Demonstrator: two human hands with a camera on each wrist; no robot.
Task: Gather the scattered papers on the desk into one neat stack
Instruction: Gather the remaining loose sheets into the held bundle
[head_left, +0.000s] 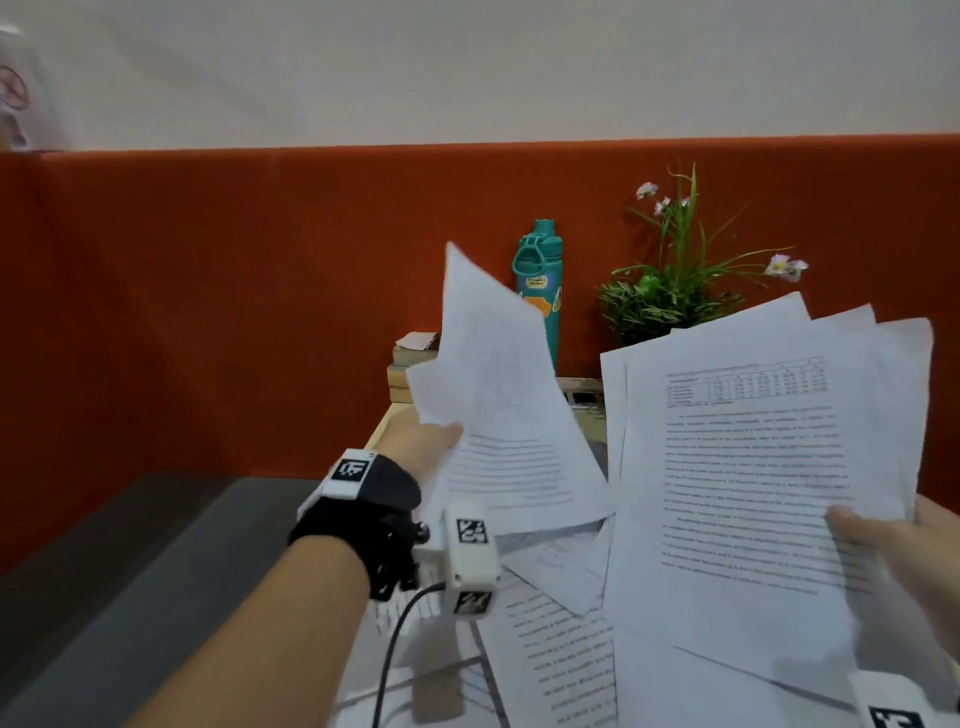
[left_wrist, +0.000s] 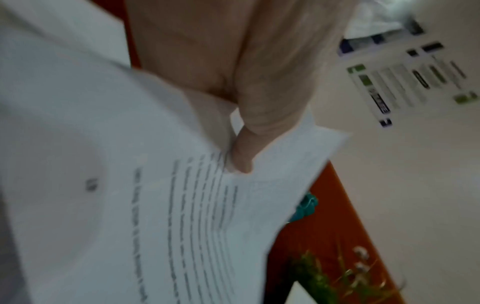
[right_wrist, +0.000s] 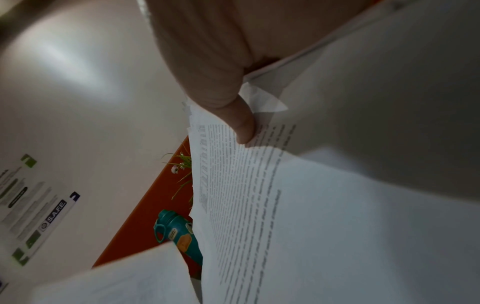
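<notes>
My left hand (head_left: 431, 441) pinches a few printed sheets (head_left: 498, 415) and holds them up in the air, tilted; in the left wrist view its thumb (left_wrist: 244, 156) presses on the top printed sheet (left_wrist: 182, 216). My right hand (head_left: 883, 535) grips a larger fanned bundle of papers (head_left: 753, 467), thumb on the top page; the right wrist view shows that thumb (right_wrist: 239, 123) on the bundle of papers (right_wrist: 311, 205). More loose papers (head_left: 550, 649) lie on the desk below both hands.
A teal water bottle (head_left: 540, 291), a potted plant with small flowers (head_left: 670, 296) and stacked books (head_left: 415, 364) stand at the back against the orange partition (head_left: 208, 312). A grey surface (head_left: 130, 571) lies to the left.
</notes>
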